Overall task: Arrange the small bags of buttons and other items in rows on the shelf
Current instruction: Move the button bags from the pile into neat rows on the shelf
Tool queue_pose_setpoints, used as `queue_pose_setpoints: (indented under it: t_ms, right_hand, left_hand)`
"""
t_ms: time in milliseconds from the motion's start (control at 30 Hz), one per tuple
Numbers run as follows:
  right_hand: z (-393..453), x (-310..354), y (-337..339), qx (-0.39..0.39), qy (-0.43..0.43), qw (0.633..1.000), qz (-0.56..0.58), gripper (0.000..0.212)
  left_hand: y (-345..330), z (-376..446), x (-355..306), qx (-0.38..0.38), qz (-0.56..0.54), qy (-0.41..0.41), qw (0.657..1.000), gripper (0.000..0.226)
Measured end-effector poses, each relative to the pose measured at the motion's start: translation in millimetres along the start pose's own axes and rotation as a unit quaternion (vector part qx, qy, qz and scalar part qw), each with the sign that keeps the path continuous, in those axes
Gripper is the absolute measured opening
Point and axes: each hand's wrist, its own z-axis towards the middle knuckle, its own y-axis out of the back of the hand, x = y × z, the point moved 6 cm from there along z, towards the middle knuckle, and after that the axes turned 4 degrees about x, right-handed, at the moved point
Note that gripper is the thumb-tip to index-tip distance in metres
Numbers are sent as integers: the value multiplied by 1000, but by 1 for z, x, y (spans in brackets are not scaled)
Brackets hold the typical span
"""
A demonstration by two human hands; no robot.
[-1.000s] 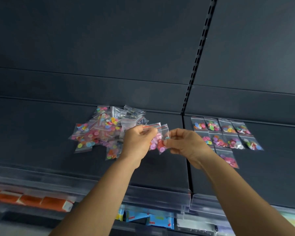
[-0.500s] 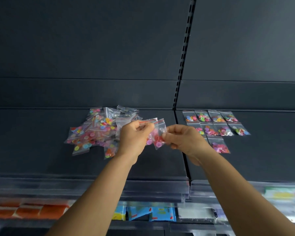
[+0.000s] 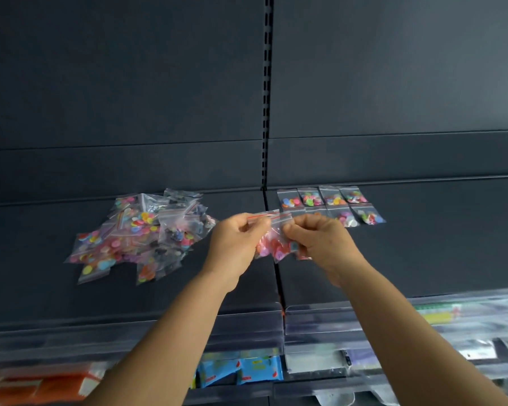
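Head view: a small bag of buttons (image 3: 272, 244) is pinched between the left hand (image 3: 235, 244), at its nine o'clock, and the right hand (image 3: 320, 244), at three o'clock.

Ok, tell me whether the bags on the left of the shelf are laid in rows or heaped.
Heaped. The left bags overlap at mixed angles in a loose pile, unlike the rows of bags on the right.

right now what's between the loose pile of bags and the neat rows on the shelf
In the head view, both hands, left and right, pinching button bags above the shelf seam, between pile and rows.
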Motion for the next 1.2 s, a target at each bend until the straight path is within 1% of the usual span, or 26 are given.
queue_pose_setpoints:
  t_ms: [100, 233, 367, 500, 567, 700, 733, 767, 833, 900, 933, 1033, 1133, 1200]
  right_hand:
    - [-5, -1, 39, -25, -8, 999, 19, 18]
    - [-5, -6, 100, -96, -4, 995, 6, 20]
    - [-5, -17, 157, -163, -7, 985, -60, 20]
    - [0, -35, 197, -178, -26, 976, -123, 16]
    - [4, -45, 206, -171, -36, 973, -149, 15]
    - [14, -57, 210, -141, -41, 968, -202, 7]
    - [16, -58, 210, -135, -40, 964, -227, 12]
    - [18, -58, 209, -128, -37, 958, -255, 18]
    - [19, -56, 207, -118, -18, 941, -317, 31]
    - [17, -53, 206, -100, 12, 923, -372, 36]
    - [16, -51, 204, -82, 27, 915, -395, 34]
    - [12, -48, 196, -9, 78, 899, -431, 23]
    - [8, -44, 188, 34, 118, 895, -429, 10]
    - [10, -45, 187, 38, 113, 899, -422, 8]
  left_hand:
    - [-31, 2, -5, 12, -5, 7, 1000, 18]
    - [-70, 5, -12, -2, 19, -15, 1000, 13]
    - [-107, 11, -11, 4, 49, -15, 999, 11]
    - [-151, 18, -6, 16, 133, -34, 990, 9]
    - [-167, 22, -3, 18, 172, -43, 984, 7]
    - [-186, 30, 0, 7, 245, -56, 968, 15]
    - [-189, 31, -1, 6, 274, -61, 960, 18]
    - [-191, 31, -3, 4, 308, -67, 949, 22]
    - [-192, 30, -4, -5, 392, -85, 916, 34]
    - [-193, 26, -6, -13, 454, -114, 883, 40]
    - [-195, 23, -7, -4, 470, -133, 872, 40]
    - [-205, 13, -3, 58, 498, -179, 846, 35]
    - [-210, 10, 5, 88, 516, -174, 834, 32]
    - [-211, 11, 9, 93, 525, -160, 831, 33]
